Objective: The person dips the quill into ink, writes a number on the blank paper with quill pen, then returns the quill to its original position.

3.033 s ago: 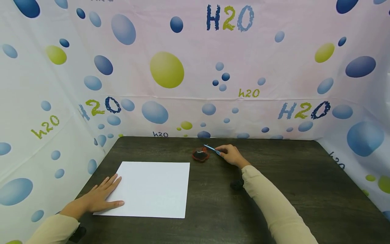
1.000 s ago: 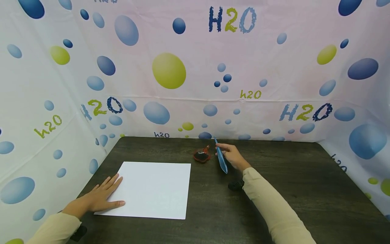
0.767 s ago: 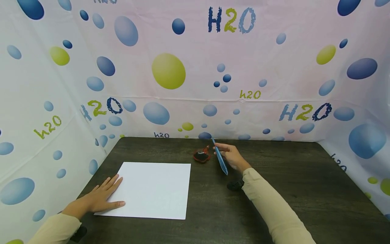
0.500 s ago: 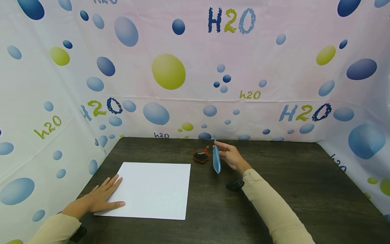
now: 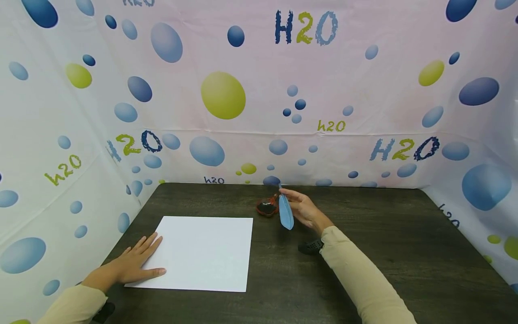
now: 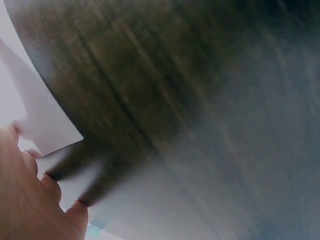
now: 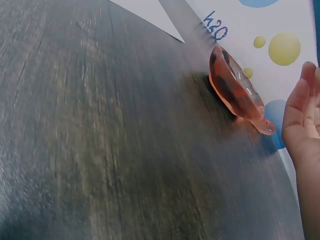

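My left hand (image 5: pixel 131 261) lies spread on the left edge of a white sheet of paper (image 5: pixel 206 254), thumb stretched over the paper. In the left wrist view my left hand (image 6: pixel 27 200) shows at the lower left, beside a paper corner. My right hand (image 5: pixel 307 209) pinches a light blue feather-shaped piece (image 5: pixel 286 213) near its thin end, which points up while the broad blade hangs down. A reddish translucent dish (image 5: pixel 267 207) with a small holed tab stands just left of it. The right wrist view shows the dish (image 7: pixel 235 85) tilted by the camera angle; the blue piece is out of that view.
The dark wood-grain table (image 5: pixel 364 252) stretches to a patterned sheet (image 5: pixel 226 153) behind it and at both sides. Black devices (image 5: pixel 310 246) sit under both wrists. Paper and dish stand apart on the table.
The blue feather-shaped piece has turned in my right hand, from pointing its narrow end at the dish to hanging blade-down, its broad face now toward me. My left hand and the paper have kept still.
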`<state>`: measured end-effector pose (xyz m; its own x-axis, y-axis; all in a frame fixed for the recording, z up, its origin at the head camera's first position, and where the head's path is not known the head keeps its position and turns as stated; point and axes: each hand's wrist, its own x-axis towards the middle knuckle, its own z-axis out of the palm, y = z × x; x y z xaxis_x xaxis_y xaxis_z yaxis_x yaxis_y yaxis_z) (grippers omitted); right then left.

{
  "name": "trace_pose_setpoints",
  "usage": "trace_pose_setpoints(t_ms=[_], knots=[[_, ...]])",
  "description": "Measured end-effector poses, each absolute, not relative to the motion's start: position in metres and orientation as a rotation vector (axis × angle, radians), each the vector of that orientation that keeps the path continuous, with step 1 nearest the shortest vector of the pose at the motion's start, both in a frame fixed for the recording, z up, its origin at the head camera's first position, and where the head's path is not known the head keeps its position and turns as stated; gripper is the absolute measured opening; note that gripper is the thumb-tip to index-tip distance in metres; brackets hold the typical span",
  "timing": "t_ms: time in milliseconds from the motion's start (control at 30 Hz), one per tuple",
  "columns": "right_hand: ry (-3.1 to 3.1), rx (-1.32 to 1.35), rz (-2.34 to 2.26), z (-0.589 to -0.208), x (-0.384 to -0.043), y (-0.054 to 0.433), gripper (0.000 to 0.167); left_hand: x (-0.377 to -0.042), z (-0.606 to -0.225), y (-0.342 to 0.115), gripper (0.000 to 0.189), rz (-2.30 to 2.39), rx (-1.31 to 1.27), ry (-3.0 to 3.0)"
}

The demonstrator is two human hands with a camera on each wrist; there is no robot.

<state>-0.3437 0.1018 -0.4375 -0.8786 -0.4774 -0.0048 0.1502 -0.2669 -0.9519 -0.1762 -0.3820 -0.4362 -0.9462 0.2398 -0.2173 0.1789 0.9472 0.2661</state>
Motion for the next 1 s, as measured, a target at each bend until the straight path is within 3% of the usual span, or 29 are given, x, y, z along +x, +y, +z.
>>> trace_pose_setpoints(t_ms=[267,433,700,867,1000], knots=[[1.546,-0.429,-2.210,-0.423,-0.328,0.099,0.051,-0.175,-0.438,-0.382,0.093,0.356,0.304,2.849],[1.544,-0.487,-2.220,-0.428,-0.331,0.097,0.027,-0.174,-0.438,-0.382,0.093,0.368,0.306,2.847],[1.687,-0.451,-2.179,-0.441,-0.341,0.100,0.014,-0.175,-0.441,-0.383,0.094,0.390,0.324,2.855],[1.795,-0.391,-2.165,-0.442,-0.342,0.100,0.045,-0.176,-0.443,-0.386,0.095,0.387,0.318,2.853],[1.820,-0.377,-2.131,-0.441,-0.340,0.101,0.053,-0.178,-0.447,-0.389,0.097,0.361,0.318,2.874]])
